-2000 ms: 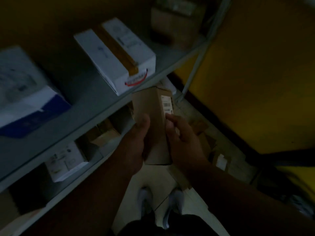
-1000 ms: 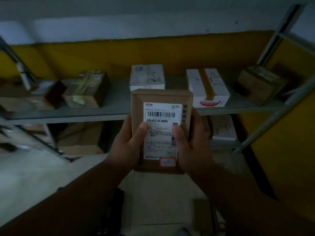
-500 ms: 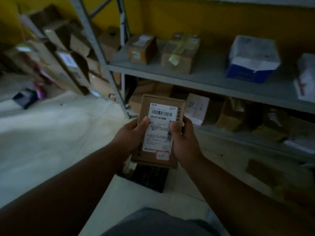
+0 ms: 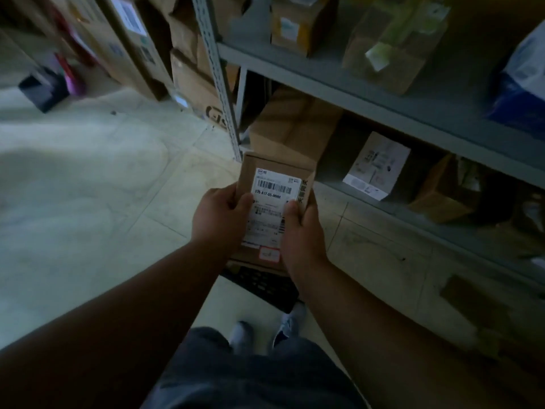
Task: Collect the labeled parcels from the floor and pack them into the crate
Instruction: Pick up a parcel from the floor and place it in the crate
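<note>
A brown cardboard parcel (image 4: 272,202) with a white barcode label faces me at the centre of the head view. My left hand (image 4: 219,221) grips its left edge, thumb on the label. My right hand (image 4: 302,231) grips its right edge, thumb on the label too. Directly below the parcel, on the floor by my feet, sits a dark slotted crate (image 4: 265,286), mostly hidden by the parcel and my wrists. A flat brown parcel (image 4: 472,296) lies on the floor at the right, dim and blurred.
A grey metal shelf rack (image 4: 368,95) runs across the right, with cardboard boxes on both levels and a white-labelled box (image 4: 376,166) low down. Tall cartons (image 4: 132,45) lean at the upper left. Pale tiled floor (image 4: 88,187) spreads to the left.
My view swung from the right end of the rack leftward and down. The parcel turned label-up in both hands, and the crate and my feet came into view below it.
</note>
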Available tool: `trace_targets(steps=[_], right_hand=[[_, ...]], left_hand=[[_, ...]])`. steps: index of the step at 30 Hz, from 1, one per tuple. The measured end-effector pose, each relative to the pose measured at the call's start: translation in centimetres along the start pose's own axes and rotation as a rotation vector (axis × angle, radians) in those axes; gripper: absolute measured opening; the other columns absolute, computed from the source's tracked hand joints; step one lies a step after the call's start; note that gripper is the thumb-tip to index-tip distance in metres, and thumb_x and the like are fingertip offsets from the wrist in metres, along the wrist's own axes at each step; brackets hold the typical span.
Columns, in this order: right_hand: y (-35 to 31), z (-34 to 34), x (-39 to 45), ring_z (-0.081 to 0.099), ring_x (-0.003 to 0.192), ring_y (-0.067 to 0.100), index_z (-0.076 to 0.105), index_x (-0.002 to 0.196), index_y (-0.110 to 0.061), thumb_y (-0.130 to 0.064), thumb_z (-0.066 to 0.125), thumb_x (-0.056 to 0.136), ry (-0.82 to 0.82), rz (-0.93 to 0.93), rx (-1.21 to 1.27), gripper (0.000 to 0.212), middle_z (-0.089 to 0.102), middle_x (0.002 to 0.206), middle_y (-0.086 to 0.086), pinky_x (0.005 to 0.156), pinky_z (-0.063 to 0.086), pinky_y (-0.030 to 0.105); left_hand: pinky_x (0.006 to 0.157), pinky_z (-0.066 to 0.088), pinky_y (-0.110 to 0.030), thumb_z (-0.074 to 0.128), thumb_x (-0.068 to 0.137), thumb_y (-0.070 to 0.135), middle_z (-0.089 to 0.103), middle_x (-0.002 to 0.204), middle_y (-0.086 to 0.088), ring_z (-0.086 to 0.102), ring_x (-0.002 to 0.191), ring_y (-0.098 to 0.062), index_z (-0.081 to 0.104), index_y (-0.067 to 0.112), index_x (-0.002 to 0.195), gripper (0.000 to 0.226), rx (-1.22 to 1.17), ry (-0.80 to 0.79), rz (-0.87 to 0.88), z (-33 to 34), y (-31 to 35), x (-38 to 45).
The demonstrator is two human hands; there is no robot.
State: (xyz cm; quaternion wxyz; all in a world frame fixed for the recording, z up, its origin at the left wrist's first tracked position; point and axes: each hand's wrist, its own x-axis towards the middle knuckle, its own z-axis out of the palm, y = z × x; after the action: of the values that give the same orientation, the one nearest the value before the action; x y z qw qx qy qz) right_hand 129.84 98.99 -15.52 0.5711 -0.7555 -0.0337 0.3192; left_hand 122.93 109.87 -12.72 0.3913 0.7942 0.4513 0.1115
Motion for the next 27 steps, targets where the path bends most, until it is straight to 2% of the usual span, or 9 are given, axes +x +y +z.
trace_targets(steps=[2, 5, 9, 11, 13, 17, 20, 23, 27], right_hand=[[1.9, 1.6, 2.0, 0.065, 0.104, 0.019, 0.030, 0.145, -0.041, -0.045, 0.037, 0.102, 0.039, 0.081, 0.016, 0.044, 0.062, 0.122, -0.004, 0.080, 0.059, 0.039], [5.5, 4.2, 5.4, 0.065, 0.097, 0.018, 0.041, 0.140, -0.033, -0.044, 0.041, 0.101, 0.140, 0.199, -0.002, 0.040, 0.062, 0.107, -0.006, 0.067, 0.055, 0.027], [12.5, 9.2, 10.7, 0.066, 0.102, 0.026, 0.057, 0.122, -0.023, -0.041, 0.045, 0.101, 0.258, 0.307, -0.163, 0.031, 0.067, 0.115, 0.003, 0.083, 0.057, 0.041], [16.9, 11.9, 13.5, 0.066, 0.103, 0.025, 0.061, 0.120, -0.022, -0.040, 0.048, 0.099, 0.287, 0.343, -0.220, 0.030, 0.068, 0.116, 0.003, 0.085, 0.057, 0.044], [22.0, 14.5, 16.2, 0.067, 0.100, 0.025, 0.064, 0.116, -0.021, -0.039, 0.054, 0.097, 0.302, 0.392, -0.256, 0.028, 0.069, 0.112, 0.003, 0.081, 0.058, 0.043], [32.3, 18.7, 20.9, 0.065, 0.080, 0.017, 0.069, 0.104, -0.017, -0.040, 0.060, 0.094, 0.268, 0.494, -0.316, 0.027, 0.071, 0.101, 0.004, 0.056, 0.051, 0.025], [38.4, 21.4, 23.9, 0.068, 0.085, 0.023, 0.071, 0.102, -0.012, -0.039, 0.061, 0.094, 0.248, 0.502, -0.352, 0.030, 0.073, 0.100, 0.009, 0.067, 0.057, 0.033], [43.2, 23.4, 26.1, 0.063, 0.076, 0.019, 0.073, 0.098, -0.014, -0.035, 0.059, 0.095, 0.216, 0.498, -0.448, 0.026, 0.073, 0.096, 0.007, 0.053, 0.042, 0.018], [47.4, 24.7, 27.6, 0.066, 0.077, 0.022, 0.071, 0.089, -0.015, -0.034, 0.056, 0.096, 0.161, 0.514, -0.529, 0.025, 0.072, 0.091, 0.007, 0.054, 0.042, 0.022]], left_hand=[[0.047, 0.043, -0.014, 0.054, 0.093, 0.036, 0.059, 0.085, 0.017, 0.061, 0.068, 0.000, 0.061, 0.043, 0.094, 0.011, 0.036, -0.027, -0.007, 1.2, -2.0, 1.8], [0.051, 0.043, -0.009, 0.061, 0.087, 0.027, 0.055, 0.088, 0.024, 0.061, 0.080, 0.003, 0.051, 0.046, 0.114, 0.034, 0.057, -0.095, 0.003, 3.9, -6.0, 4.4], [0.072, 0.055, -0.023, 0.077, 0.073, 0.024, 0.061, 0.120, 0.017, 0.062, 0.101, -0.003, 0.023, 0.034, 0.146, 0.092, 0.049, -0.245, -0.073, 9.1, -14.7, 7.6], [0.079, 0.053, -0.027, 0.080, 0.071, 0.023, 0.062, 0.127, 0.010, 0.062, 0.109, -0.009, 0.017, 0.033, 0.150, 0.102, 0.063, -0.313, -0.120, 11.8, -20.1, 9.6], [0.084, 0.055, -0.031, 0.080, 0.071, 0.019, 0.061, 0.129, 0.008, 0.061, 0.115, -0.013, 0.016, 0.035, 0.150, 0.103, 0.059, -0.388, -0.168, 14.6, -25.7, 11.7], [0.090, 0.056, -0.043, 0.078, 0.072, 0.018, 0.046, 0.140, -0.001, 0.052, 0.124, -0.020, 0.017, 0.036, 0.152, 0.102, 0.159, -0.475, -0.143, 19.6, -35.6, 16.3], [0.085, 0.058, -0.044, 0.075, 0.073, 0.022, 0.041, 0.137, -0.008, 0.051, 0.117, -0.027, 0.020, 0.039, 0.150, 0.097, 0.245, -0.506, -0.150, 23.0, -41.5, 18.8], [0.095, 0.051, -0.054, 0.072, 0.074, 0.031, 0.034, 0.144, -0.013, 0.044, 0.127, -0.034, 0.012, 0.036, 0.153, 0.099, 0.329, -0.564, -0.203, 26.1, -46.2, 20.4], [0.096, 0.050, -0.056, 0.071, 0.077, 0.037, 0.035, 0.148, -0.012, 0.045, 0.129, -0.037, 0.009, 0.037, 0.154, 0.099, 0.285, -0.643, -0.347, 29.0, -50.2, 20.7]])
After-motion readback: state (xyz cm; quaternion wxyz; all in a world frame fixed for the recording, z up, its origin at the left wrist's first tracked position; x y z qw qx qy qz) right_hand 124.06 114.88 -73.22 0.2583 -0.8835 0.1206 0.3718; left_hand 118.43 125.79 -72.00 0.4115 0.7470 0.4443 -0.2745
